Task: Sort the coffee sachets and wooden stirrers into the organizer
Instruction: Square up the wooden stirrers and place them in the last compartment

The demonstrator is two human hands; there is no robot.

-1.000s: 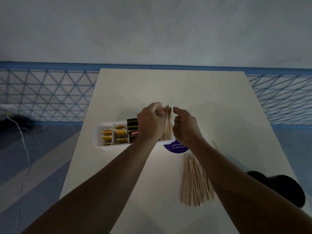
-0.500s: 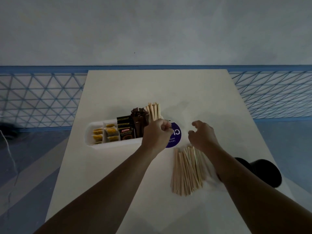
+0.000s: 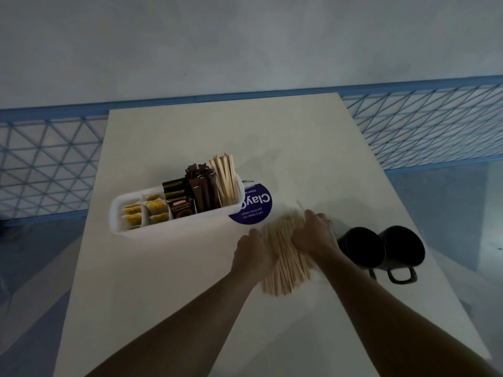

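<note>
A white organizer point(image 3: 174, 225) stands left of the table's middle. From left to right it holds yellow sachets point(image 3: 144, 213), black coffee sachets point(image 3: 181, 206), brown stick sachets point(image 3: 201, 187) and upright wooden stirrers point(image 3: 226, 178). A loose pile of wooden stirrers point(image 3: 285, 265) lies flat on the table in front of it, to the right. My left hand point(image 3: 251, 253) presses on the pile's left side. My right hand point(image 3: 315, 235) covers its upper right part, fingers curled over the sticks. The pile rests on the table between both hands.
A round purple sticker point(image 3: 251, 209) lies just right of the organizer. Two black mugs point(image 3: 362, 247) point(image 3: 404, 244) stand close to my right hand, near the table's right edge. The pale table point(image 3: 163, 281) ends at a blue mesh fence point(image 3: 46, 164).
Both hands left the organizer, where a bundle of stirrers now stands, and came down to the loose pile. The left hand moved right to join the right hand there.
</note>
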